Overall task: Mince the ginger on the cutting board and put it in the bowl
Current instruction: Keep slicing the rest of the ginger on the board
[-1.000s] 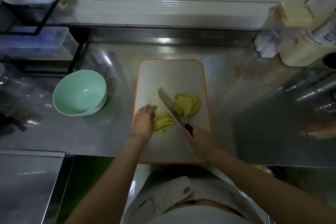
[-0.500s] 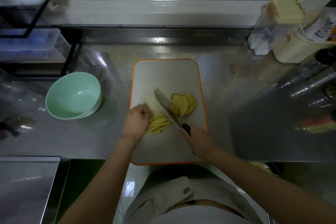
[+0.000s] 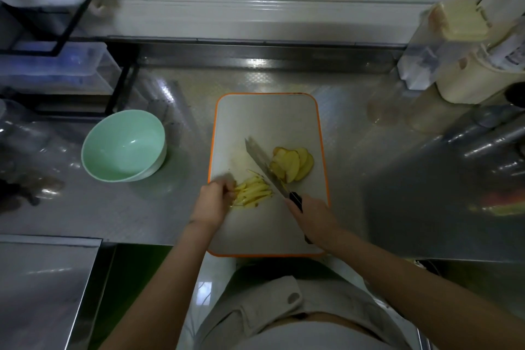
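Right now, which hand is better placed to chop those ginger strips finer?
The right hand: it grips the knife, whose blade lies just right of the ginger strips. The left hand sits at the strips' other end, likely better for steadying them.

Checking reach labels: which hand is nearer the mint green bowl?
Left. The left hand steadies the ginger strips on the cutting board, right of the bowl; the right hand grips the knife farther right.

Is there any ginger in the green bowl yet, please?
No, the green bowl looks empty; the ginger strips and ginger slices lie on the cutting board.
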The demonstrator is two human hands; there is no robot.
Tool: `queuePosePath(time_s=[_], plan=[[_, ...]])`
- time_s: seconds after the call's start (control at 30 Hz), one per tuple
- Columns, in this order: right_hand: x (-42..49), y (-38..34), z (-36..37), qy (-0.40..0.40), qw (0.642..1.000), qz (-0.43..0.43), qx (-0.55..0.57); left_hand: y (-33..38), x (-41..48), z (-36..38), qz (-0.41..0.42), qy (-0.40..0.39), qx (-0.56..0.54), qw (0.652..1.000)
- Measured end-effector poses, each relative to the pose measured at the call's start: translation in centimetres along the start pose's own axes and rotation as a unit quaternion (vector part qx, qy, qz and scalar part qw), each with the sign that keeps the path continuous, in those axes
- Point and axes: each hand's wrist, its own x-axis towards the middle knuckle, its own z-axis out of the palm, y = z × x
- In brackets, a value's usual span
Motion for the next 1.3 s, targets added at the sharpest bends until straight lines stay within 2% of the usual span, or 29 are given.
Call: queuePosePath(time_s=[0.17,0.27,0.4,0.53,0.63,0.77,0.93,1.03,1.13,1.3], plan=[[0.1,-0.1,0.0,0.006,1.0,0.015,0.001,0.4,0.6,0.0,-0.013,0.03,-0.002,0.999],[0.3,0.1,0.2,0.013,1.0,0.014,-0.006,1.4,1.1,0.3,-0.017,0.023,0.005,1.0],[0.4,0.3,0.3,0.013,1.0,0.013,0.0,1.8,2.3,1.5,0.042,-0.015,0.1,0.994],[0.4,0.5,0.2,0.017,1.0,0.01,-0.01,1.5,2.4,1.7,-0.058,0.044,0.107,0.992],[0.6,0.5,0.3,0.012,1.0,0.021,-0.017,1.3,2.5,1.3,-0.132,0.007,0.08,0.988],[0.7,0.7,0.6,0.007,1.0,0.024,-0.005,1.5,3.3,1.1,-0.157,-0.051,0.073,0.984],[0.8,0.7,0.6,0.012,1.0,0.013,-0.013,2.2,3.6,1.0,-0.13,-0.07,0.089,0.985],[0.8,0.8,0.6,0.014,1.0,0.007,-0.013,2.3,3.7,0.9,-0.111,-0.003,0.094,0.989],[0.7,0.6,0.4,0.013,1.0,0.011,-0.001,2.7,3.9,1.4,-0.017,0.047,0.091,0.995],[1.0,0.8,0.8,0.018,1.0,0.017,0.01,3.3,3.5,3.2,0.079,0.007,0.113,0.99]])
